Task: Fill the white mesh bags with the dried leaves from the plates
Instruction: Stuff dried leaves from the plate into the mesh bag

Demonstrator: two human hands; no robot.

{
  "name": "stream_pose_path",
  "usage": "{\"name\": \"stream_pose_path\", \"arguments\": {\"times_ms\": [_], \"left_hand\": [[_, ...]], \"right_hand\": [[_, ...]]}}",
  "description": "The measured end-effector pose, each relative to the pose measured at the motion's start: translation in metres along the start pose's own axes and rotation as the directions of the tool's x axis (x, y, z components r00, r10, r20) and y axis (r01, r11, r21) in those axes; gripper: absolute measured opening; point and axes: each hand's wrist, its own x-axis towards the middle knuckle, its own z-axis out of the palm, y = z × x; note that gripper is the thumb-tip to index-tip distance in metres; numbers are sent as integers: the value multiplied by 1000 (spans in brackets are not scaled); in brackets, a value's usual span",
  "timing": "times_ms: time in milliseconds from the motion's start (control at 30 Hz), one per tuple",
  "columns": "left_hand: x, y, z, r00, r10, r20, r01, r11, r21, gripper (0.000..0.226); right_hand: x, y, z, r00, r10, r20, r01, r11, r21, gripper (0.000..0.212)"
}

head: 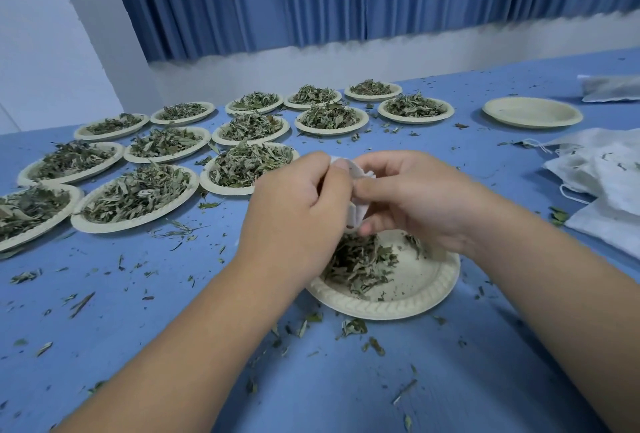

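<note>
White mesh bag (358, 190) sits bunched between both hands above a plate (415, 297) partly covered with dried leaves (360, 264) on the blue worktop (173, 311). Left hand (298, 205) curls its fingers round the bag's edge; right hand (412, 197) pinches the other side with thumb and fingers. Full plates (138, 197) lie to the left, spare bags (602, 169) to the right.

Both hands, left (298, 204) and right (412, 200), pinch a white mesh bag (356, 174) above a half-emptied plate (415, 297).

I can't see most of the bag (362, 171); left hand (298, 204) and right hand (415, 197) cover it. Leftmost plate (41, 229) clipped by edge.
</note>
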Motion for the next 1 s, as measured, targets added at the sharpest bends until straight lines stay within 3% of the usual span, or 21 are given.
{"name": "stream_pose_path", "arguments": {"times_ms": [200, 467, 567, 667, 767, 900, 1000], "left_hand": [[-6, 6, 4, 997, 68, 31, -68, 998, -5, 43], [-1, 5, -1, 999, 36, -19, -36, 999, -6, 39], [-1, 4, -2, 1000, 16, -27, -16, 1000, 0, 39], [-1, 5, -3, 1000, 13, -25, -13, 1000, -7, 39], [-3, 8, -1, 999, 32, -18, -32, 999, -8, 39], [-4, 10, 1, 997, 77, 8, -77, 997, 29, 39], [-7, 11, 3, 987, 152, 53, -156, 986, 63, 40]], "right_hand": [[5, 6, 6, 993, -58, -99, 61, 998, 19, 8], [5, 2, 0, 1000, -2, 31, -1, 995, 102, 22], [3, -1, -4, 996, 21, 84, -37, 980, 196, 36], [1, -2, -1, 997, 14, 80, -30, 979, 202, 35], [1, -1, 3, 1000, 5, 12, -6, 993, 119, 45], [2, 1, 8, 996, -32, -87, 30, 999, -33, 18], [3, 4, 14, 974, -156, -162, 85, 924, -374, 40]]}}
